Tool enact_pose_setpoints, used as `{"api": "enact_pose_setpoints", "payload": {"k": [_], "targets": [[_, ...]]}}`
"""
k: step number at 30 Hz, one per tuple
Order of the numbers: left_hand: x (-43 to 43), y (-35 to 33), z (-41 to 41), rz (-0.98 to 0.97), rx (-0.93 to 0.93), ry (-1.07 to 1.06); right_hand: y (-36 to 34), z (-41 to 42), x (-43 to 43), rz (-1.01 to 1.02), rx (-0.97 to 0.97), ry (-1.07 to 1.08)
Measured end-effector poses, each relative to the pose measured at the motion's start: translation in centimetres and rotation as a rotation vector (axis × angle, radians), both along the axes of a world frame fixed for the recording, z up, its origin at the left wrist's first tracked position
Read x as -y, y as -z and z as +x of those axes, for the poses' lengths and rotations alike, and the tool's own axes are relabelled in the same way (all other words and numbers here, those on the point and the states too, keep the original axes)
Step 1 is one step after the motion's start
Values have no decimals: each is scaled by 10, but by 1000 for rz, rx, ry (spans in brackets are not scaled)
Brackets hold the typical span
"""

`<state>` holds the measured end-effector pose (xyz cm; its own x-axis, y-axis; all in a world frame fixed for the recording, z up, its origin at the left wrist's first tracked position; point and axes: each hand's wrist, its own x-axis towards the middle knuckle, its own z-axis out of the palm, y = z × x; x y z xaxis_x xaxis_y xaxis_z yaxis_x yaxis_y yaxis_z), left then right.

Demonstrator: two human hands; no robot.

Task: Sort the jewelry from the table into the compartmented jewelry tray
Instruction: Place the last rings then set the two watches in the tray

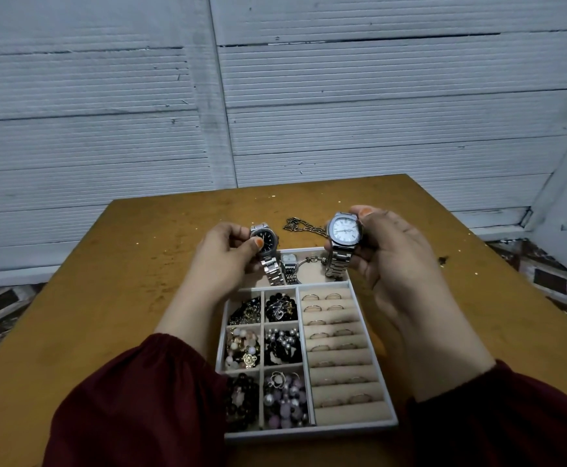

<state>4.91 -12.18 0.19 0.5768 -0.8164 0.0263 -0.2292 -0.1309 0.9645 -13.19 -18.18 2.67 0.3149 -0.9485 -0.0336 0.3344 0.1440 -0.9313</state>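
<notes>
White-dial watch point(344, 230) upright in right hand point(393, 261)

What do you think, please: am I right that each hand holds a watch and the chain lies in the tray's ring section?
Not quite: in the head view the chain lies on the table beyond the tray; left hand and right hand each hold a watch.

Maroon gathered-cuff sleeves point(133, 399); orange nail polish point(258, 243) on the left hand point(223, 254) and right hand point(390, 251).
</notes>
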Motion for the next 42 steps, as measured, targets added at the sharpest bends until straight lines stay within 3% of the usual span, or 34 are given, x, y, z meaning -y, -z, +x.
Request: {"api": "enact_pose_setpoints", "payload": {"k": [17, 26, 42], "targets": [[-3, -5, 1, 99, -74, 56, -1, -1, -1, -4, -4, -2], [-1, -5, 0, 48, -142, 12, 0, -1, 1, -3, -5, 1], [7, 4, -5, 171, 68, -3, 0, -1, 1, -12, -29, 7]]}}
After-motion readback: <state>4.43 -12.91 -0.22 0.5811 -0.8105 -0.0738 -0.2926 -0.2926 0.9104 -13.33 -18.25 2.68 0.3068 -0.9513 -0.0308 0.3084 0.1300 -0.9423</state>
